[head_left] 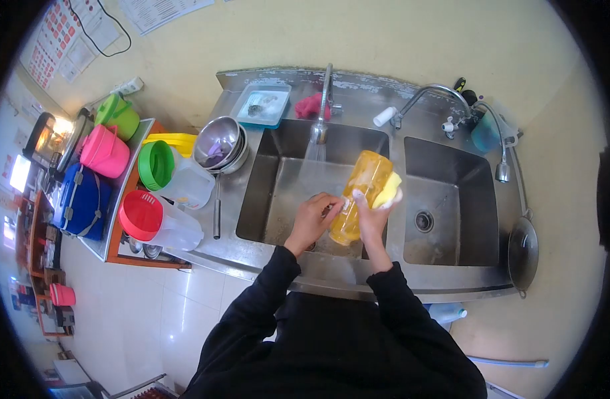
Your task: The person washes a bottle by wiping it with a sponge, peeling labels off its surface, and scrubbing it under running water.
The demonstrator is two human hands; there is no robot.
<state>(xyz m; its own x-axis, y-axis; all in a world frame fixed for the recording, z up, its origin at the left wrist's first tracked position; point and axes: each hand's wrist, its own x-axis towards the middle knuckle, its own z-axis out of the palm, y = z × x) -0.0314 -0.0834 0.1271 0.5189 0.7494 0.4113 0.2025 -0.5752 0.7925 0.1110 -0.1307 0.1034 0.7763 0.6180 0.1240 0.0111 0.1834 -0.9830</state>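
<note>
An amber plastic bottle [365, 174] is held tilted above the divider side of the left sink basin [278, 193]. My right hand [373, 218] grips it with the thumb across its front, and a soapy yellow sponge [388, 191] is pressed against its right side by the same hand. My left hand [311, 221] has its fingers curled and closed against the bottle's left side, near a small whitish patch. Water sprays from the left tap [318, 133] into the basin behind the bottle. Part of the bottle's back and the right fingers are hidden.
Nested metal bowls [218, 143] and clear jugs with a green lid [156, 165] and a red lid [141, 215] stand left. A second basin [444, 199] lies right. A blue-rimmed tray [261, 105] and pink cloth [309, 106] sit behind. A pan [523, 253] hangs far right.
</note>
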